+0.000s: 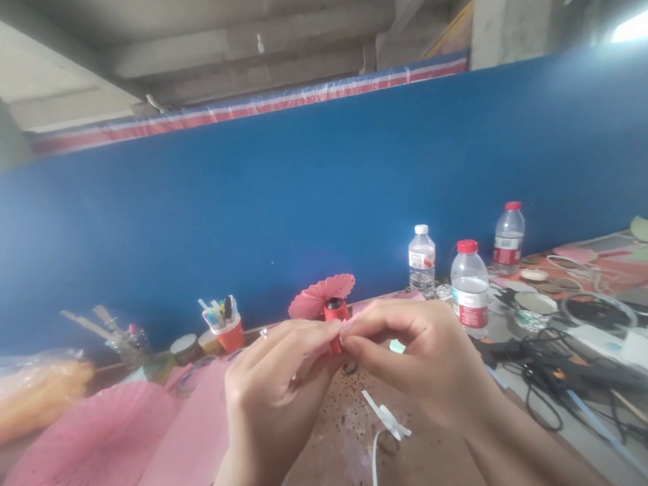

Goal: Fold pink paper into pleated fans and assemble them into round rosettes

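My left hand (289, 383) is closed, its thumb and fingers pinching a small red piece (336, 344) over the middle of the table. Meeting it from the other side, my right hand (415, 349) pinches the edge of the same piece with thumb and forefinger. Fingers cover most of the piece, so its exact kind is hidden. Just behind the fingertips stands a red cylinder (336, 311) with a dark top. A pink pleated paper fan (321, 296) shows beside and behind it. White paper strips (386, 421) lie on the brown tabletop (326, 469) below my hands.
A large pink pleated paper round (86, 465) and pink sheets (190, 430) spread over the left. An orange cup of pens (231, 334) stands at the back. Bottles (470, 289) stand back right, near tangled black cables (540, 363) and white power adapters (646, 350). A blue partition (319, 197) borders the table.
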Demonstrator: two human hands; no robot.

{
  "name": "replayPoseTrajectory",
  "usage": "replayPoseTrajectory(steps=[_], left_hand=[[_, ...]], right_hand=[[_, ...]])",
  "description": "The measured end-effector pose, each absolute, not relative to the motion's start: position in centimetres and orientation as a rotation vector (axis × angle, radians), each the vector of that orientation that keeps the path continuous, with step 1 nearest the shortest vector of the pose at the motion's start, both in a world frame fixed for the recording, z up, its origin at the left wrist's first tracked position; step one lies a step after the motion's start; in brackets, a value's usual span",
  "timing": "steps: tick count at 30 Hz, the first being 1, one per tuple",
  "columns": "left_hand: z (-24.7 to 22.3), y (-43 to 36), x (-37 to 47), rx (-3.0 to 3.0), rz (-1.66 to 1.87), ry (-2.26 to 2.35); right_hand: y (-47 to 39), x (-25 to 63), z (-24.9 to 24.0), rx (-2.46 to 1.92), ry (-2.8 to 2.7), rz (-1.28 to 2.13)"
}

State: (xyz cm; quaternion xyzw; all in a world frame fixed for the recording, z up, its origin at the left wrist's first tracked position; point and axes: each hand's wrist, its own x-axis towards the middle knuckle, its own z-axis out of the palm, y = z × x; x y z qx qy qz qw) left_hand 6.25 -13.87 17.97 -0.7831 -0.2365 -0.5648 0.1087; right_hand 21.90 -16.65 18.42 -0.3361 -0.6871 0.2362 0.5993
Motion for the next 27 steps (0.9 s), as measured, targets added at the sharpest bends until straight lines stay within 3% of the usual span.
replayPoseTrajectory(steps=[18,27], left_hand=[[18.36,-13.79,6.11,-2.4,-1.727,-0.899],[18.54,-13.33,6.49,-2.427,-1.571,-0.872]], right_hand=[[-16.92,22.11,19.03,-0.713,-1.494,0.861],[-16.65,22.18,18.88,-0.88,-1.595,0.548]])
